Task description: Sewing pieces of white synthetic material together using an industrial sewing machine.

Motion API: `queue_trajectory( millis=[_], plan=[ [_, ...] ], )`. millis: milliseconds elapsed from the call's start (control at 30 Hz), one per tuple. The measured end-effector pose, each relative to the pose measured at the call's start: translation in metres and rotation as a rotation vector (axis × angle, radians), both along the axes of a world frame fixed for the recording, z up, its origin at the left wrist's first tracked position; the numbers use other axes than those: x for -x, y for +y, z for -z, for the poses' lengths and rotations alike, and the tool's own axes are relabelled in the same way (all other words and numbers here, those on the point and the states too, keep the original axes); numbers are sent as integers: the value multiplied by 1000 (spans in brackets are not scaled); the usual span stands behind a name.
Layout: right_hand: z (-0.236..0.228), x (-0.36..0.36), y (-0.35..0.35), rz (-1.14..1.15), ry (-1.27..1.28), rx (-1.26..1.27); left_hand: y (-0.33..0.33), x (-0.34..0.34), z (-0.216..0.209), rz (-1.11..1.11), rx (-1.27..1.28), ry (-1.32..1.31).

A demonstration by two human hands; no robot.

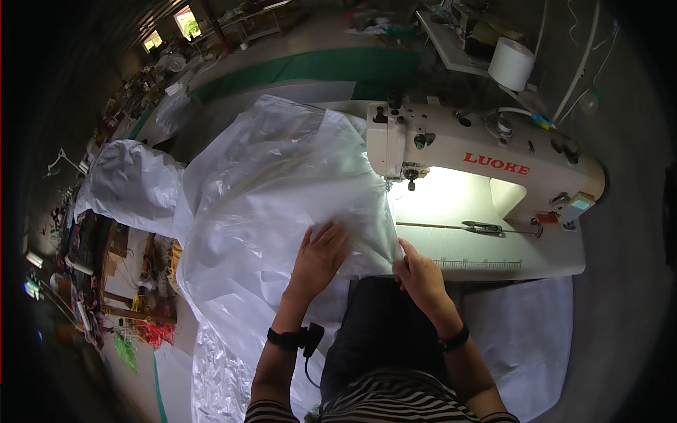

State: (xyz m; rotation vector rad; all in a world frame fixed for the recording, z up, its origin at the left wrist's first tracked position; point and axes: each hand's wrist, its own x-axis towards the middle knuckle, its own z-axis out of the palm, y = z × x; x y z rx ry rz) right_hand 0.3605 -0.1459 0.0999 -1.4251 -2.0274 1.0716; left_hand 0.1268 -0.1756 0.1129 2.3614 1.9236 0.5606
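Observation:
A large sheet of shiny, whitish translucent plastic (282, 176) covers the left of the sewing machine's bed and hangs down over its near edge. My left hand (321, 259) lies flat on it, fingers stretched out and pointing away from me. At the sheet's near right corner, my right hand (421, 277) pinches the edge between thumb and fingers. That right edge runs straight up to the needle area (410, 180) of the white sewing machine (486, 148). Whether the needle is in the sheet is too small to tell.
Thread snips (484, 228) lie on the lit bed, right of the sheet, above a printed ruler scale (479, 264). A white thread cone (511, 65) stands behind the machine. More silvery sheeting (130, 183) is bunched at the left. Red strands (154, 333) hang at the lower left.

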Motion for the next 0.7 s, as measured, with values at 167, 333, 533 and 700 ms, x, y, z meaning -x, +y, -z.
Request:
queue_trajectory(
  millis=[167,333,533,700],
  plan=[
    [2,2,-2,-3,-16,-19,-5,-12,9,311,-6,-171],
    [0,0,-3,20,33,21,2,-15,9,194,75,-596],
    [-6,1,-1,14,-28,66,-10,-45,13,321,48,-446],
    [-6,20,-3,76,-471,-355,-26,-51,10,395,226,-429]
  ],
)
